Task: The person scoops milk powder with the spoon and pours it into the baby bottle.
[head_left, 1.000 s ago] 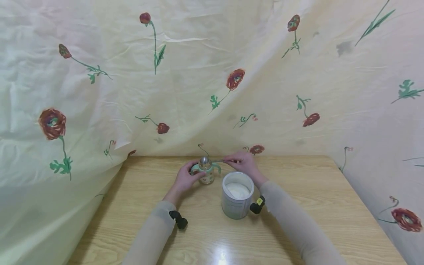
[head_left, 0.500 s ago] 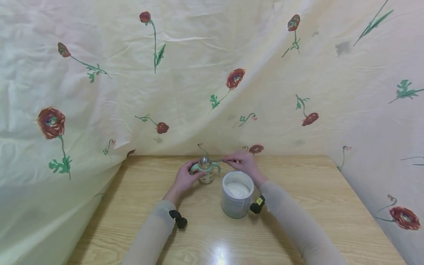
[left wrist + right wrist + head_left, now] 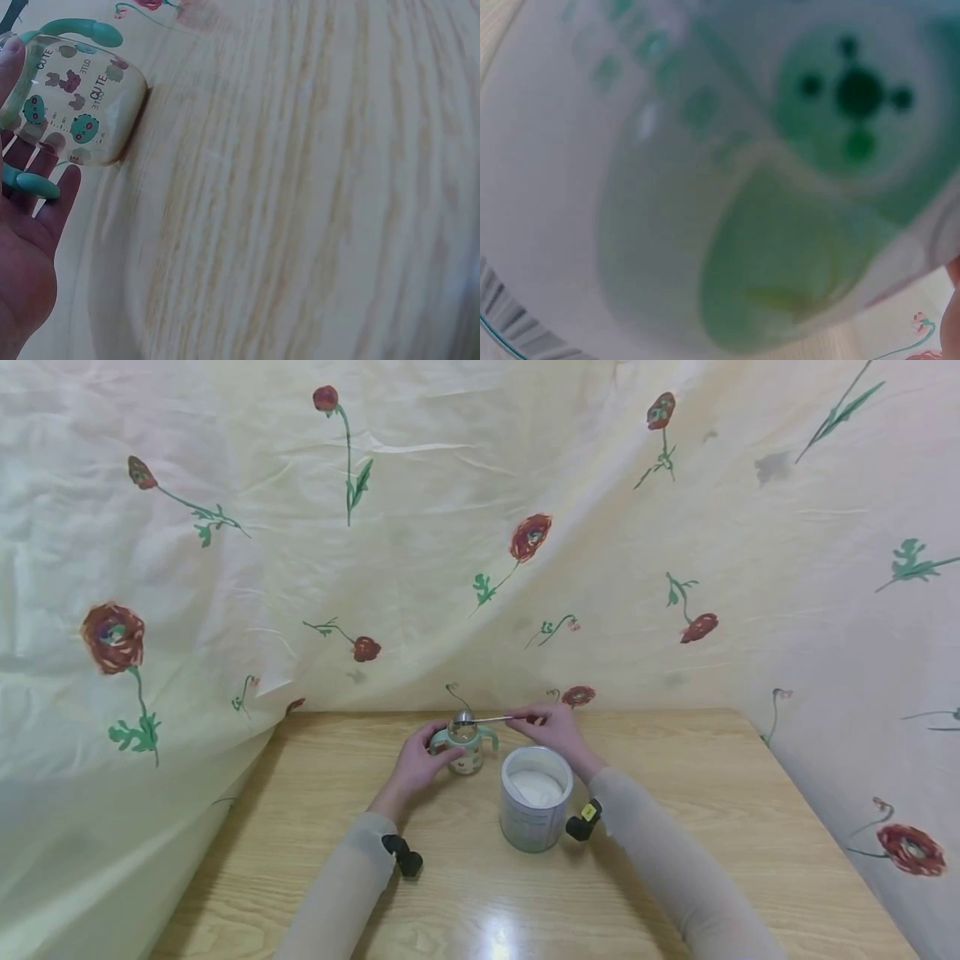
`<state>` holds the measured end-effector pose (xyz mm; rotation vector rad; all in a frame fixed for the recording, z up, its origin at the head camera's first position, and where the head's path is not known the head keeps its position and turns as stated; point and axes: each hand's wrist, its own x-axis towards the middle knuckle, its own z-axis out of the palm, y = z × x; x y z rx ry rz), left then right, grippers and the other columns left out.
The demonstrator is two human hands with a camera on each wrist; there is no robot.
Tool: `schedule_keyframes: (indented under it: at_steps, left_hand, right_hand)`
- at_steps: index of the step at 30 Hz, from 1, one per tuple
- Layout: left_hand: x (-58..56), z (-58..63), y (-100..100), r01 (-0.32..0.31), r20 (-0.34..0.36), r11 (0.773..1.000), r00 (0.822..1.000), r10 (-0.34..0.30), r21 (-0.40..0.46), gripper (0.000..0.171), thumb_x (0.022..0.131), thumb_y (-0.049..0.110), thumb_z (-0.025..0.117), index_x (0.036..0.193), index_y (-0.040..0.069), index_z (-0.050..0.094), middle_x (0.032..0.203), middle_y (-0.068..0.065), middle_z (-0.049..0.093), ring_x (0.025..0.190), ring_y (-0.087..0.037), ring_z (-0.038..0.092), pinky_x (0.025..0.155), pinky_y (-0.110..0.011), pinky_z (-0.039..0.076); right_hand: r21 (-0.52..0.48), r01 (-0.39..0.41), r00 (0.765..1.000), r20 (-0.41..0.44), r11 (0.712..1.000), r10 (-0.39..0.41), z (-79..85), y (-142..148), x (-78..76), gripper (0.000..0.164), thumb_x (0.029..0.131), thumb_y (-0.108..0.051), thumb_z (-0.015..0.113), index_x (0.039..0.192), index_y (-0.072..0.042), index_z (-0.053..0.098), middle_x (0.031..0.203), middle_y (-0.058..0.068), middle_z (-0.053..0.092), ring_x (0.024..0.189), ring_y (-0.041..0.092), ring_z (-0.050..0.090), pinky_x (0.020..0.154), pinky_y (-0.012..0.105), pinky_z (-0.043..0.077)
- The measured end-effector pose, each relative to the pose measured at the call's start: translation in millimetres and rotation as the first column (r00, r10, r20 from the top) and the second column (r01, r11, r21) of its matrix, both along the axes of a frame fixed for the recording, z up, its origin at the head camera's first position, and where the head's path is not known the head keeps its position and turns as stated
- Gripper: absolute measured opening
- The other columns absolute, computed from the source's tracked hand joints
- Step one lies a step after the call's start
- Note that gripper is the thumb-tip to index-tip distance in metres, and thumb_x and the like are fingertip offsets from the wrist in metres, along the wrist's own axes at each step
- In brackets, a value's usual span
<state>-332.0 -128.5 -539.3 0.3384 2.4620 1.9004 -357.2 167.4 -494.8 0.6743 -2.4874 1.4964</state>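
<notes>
My left hand (image 3: 417,763) grips a small clear baby bottle (image 3: 467,764) with green side handles, standing at the back of the table. Cartoon prints and the word CUTE show on its wall in the left wrist view, where milky contents reach up inside. Thumb in front, fingers behind, the hand sits around one handle. From the right, my right hand (image 3: 551,731) pinches the thin handle of a metal spoon (image 3: 491,719); its bowl is over the bottle's mouth. In front of that hand stands a tin (image 3: 525,814) holding white powder (image 3: 536,787).
The wooden table (image 3: 637,852) ends at a flowered cloth (image 3: 420,543) hung behind and along the sides. Black wrist cameras are strapped to both sleeves; the right one is close beside the tin, whose blurred printed side (image 3: 652,240) fills the right wrist view.
The spoon's bowl has tilted and risen slightly over the bottle's mouth, from domed side up to nearer level. Both hands keep their holds; the bottle and tin stay in place.
</notes>
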Motion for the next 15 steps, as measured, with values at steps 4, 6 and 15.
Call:
schedule_keyframes:
  at_steps: [4,6,15]
  left_hand:
    - [0.7,0.1,0.1,-0.009,-0.004,1.000,1.000,0.009,-0.009,0.062,0.091,0.032,0.088,0.146,0.016,0.064,0.141,-0.005,0.066,0.135,-0.029,0.058,0.119,-0.051,0.044]
    - [0.8,-0.3,0.1,-0.012,-0.010,1.000,1.000,0.012,-0.015,0.062,0.092,0.033,0.087,0.146,0.015,0.064,0.142,-0.005,0.065,0.136,-0.030,0.057,0.120,-0.052,0.042]
    - [0.6,-0.9,0.9,-0.008,-0.026,1.000,1.000,0.007,-0.028,0.063,0.092,0.033,0.087,0.147,0.013,0.062,0.144,-0.007,0.065,0.139,-0.031,0.055,0.123,-0.052,0.039]
  right_hand:
    - [-0.045,0.029,0.987,0.156,0.999,-0.022,2.0,-0.3,1.7,0.023,0.095,-0.030,0.084,0.112,-0.014,0.084,0.105,0.001,0.081,0.092,0.020,0.072,0.073,0.026,0.056]
    - [-0.076,0.047,0.969,0.244,0.996,-0.027,2.9,-0.7,2.9,0.029,0.095,-0.034,0.083,0.116,-0.014,0.082,0.111,0.003,0.081,0.101,0.021,0.073,0.081,0.027,0.057]
    - [-0.200,0.109,0.879,0.477,0.974,0.000,0.6,0.2,7.3,0.041,0.099,-0.035,0.079,0.129,-0.006,0.075,0.124,0.005,0.076,0.117,0.033,0.060,0.095,0.038,0.052]
